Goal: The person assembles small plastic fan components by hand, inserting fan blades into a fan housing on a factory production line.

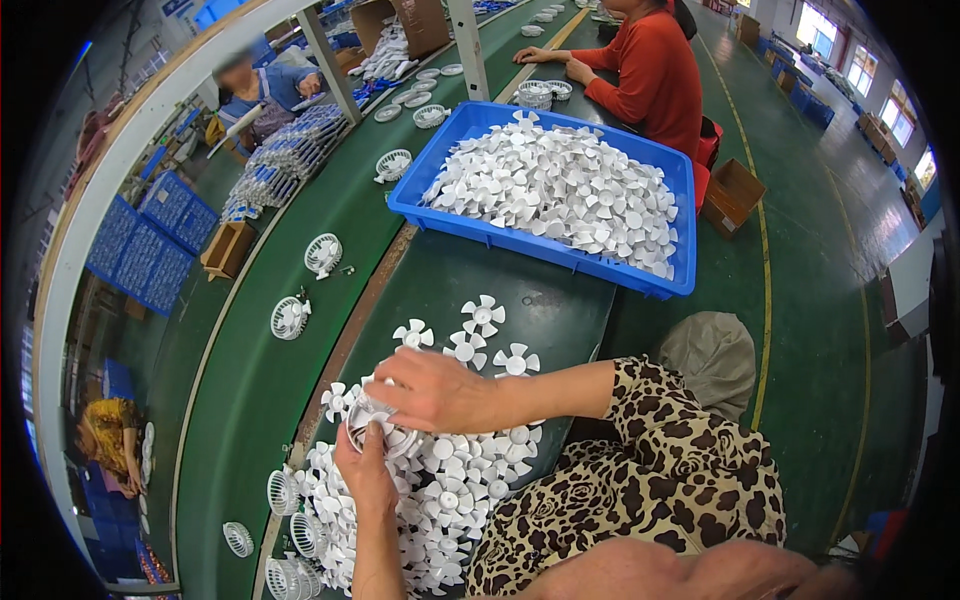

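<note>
My left hand (pixel 369 472) holds a round white fan housing (pixel 392 438) from its near side, thumb over the rim. Across the top of the same housing, my right hand (pixel 432 390) curls its fingers down onto it; what lies beneath those fingers is partly hidden. A white fan blade shows inside the housing. Below and around both hands spreads a heap of loose white fan blades (pixel 450 500). Several single fan blades, one of them a five-bladed fan wheel (pixel 483 315), lie just beyond my right hand on the dark green table.
A blue bin (pixel 480 235) full of white fan blades stands beyond my hands. On the left runs a green conveyor belt (pixel 235 400) with white fan housings (pixel 322 255) spaced along it. More housings (pixel 290 578) sit at the lower left. A person in red (pixel 655 85) works farther up.
</note>
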The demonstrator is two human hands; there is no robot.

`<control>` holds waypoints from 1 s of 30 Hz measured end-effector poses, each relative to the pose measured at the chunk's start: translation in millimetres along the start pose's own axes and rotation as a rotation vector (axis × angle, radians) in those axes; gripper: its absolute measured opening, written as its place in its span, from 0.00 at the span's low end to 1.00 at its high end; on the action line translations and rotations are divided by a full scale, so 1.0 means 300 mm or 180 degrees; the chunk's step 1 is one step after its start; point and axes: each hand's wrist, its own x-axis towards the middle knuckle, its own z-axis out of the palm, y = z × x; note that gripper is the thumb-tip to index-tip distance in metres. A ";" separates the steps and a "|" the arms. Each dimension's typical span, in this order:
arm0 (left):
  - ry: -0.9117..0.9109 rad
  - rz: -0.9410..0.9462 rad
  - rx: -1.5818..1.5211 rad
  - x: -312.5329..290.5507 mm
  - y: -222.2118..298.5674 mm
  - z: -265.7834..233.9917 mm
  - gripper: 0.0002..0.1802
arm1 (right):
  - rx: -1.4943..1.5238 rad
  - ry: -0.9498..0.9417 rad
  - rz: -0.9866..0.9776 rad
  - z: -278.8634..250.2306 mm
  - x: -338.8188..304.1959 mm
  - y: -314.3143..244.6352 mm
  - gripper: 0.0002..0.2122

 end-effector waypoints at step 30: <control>0.1383 -0.0526 0.1030 0.580 -0.010 -0.872 0.17 | -0.0945 -0.1446 0.1997 -0.162 -0.122 0.336 0.16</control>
